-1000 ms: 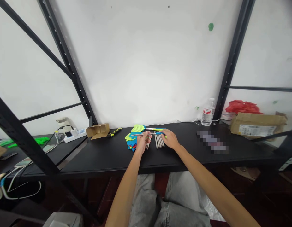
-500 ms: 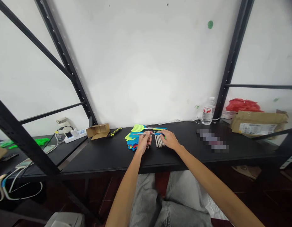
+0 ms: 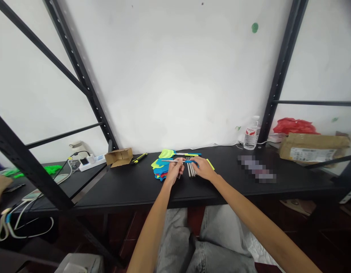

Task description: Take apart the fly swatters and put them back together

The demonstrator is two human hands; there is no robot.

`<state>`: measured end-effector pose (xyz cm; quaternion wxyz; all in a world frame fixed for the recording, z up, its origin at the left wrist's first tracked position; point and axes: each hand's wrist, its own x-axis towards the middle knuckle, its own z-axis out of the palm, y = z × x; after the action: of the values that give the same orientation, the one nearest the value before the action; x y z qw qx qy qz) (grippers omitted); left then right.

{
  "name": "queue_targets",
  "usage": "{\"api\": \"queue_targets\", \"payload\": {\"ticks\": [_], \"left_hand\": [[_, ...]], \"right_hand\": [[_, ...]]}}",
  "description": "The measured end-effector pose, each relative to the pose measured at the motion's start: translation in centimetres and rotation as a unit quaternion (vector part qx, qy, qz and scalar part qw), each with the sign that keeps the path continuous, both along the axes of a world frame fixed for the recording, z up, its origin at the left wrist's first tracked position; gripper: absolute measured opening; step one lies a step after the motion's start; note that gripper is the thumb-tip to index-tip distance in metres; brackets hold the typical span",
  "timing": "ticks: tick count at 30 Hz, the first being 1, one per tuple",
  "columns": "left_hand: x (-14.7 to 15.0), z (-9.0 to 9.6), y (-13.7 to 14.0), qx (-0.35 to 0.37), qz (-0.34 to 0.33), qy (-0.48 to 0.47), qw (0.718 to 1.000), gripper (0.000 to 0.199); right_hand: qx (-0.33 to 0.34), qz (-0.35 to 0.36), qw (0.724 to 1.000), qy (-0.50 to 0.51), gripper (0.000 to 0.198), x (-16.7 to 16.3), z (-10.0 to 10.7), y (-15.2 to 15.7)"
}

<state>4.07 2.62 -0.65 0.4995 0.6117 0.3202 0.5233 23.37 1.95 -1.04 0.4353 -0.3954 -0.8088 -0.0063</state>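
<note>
A thin metal rod with a blue handle (image 3: 189,162) lies crosswise between my hands, above the tabletop. My left hand (image 3: 175,169) is closed around the metal part, its bare tip pointing left. On the blue part, the fingers of my right hand (image 3: 203,168) are closed. A lime strip (image 3: 210,164) shows just beyond my right hand; whether it belongs to the same handle I cannot tell. Beside my left hand is a pile of blue, lime and red fly swatter heads (image 3: 159,170). Several metal rods (image 3: 190,169) lie side by side between my hands. Behind them rests a fly swatter (image 3: 166,153) with a lime head.
On the black table (image 3: 121,189) are an open cardboard box (image 3: 118,157), a yellow-black utility knife (image 3: 139,158), a water bottle (image 3: 251,134) and a larger carton (image 3: 314,148). A power strip (image 3: 92,162) sits left. Another person's hand (image 3: 0,185) shows at the left edge.
The lime strip has come into view beyond my right hand. Both hands keep hold of the rod and handle. The other person's hand at the left edge has shifted.
</note>
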Motion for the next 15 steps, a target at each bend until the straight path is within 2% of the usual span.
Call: {"api": "queue_targets", "payload": {"ticks": [4,7,12,15], "left_hand": [[0.08,-0.03,-0.12,-0.004,-0.014,-0.002,1.0,0.05],[0.25,0.03,-0.13,-0.015,-0.006,-0.029,0.999,0.05],[0.16,0.55,0.01,-0.029,0.089,-0.137,0.986,0.048],[-0.08,0.74,0.09,-0.017,0.126,-0.169,0.977,0.046]], "right_hand": [[0.001,0.03,0.999,0.01,0.024,-0.4,0.1,-0.34],[0.003,0.022,0.999,0.024,0.025,-0.48,0.13,-0.31],[0.018,-0.015,0.998,0.06,0.025,-0.03,0.05,0.15],[0.02,-0.019,0.998,0.061,0.025,0.16,-0.01,0.25]]}}
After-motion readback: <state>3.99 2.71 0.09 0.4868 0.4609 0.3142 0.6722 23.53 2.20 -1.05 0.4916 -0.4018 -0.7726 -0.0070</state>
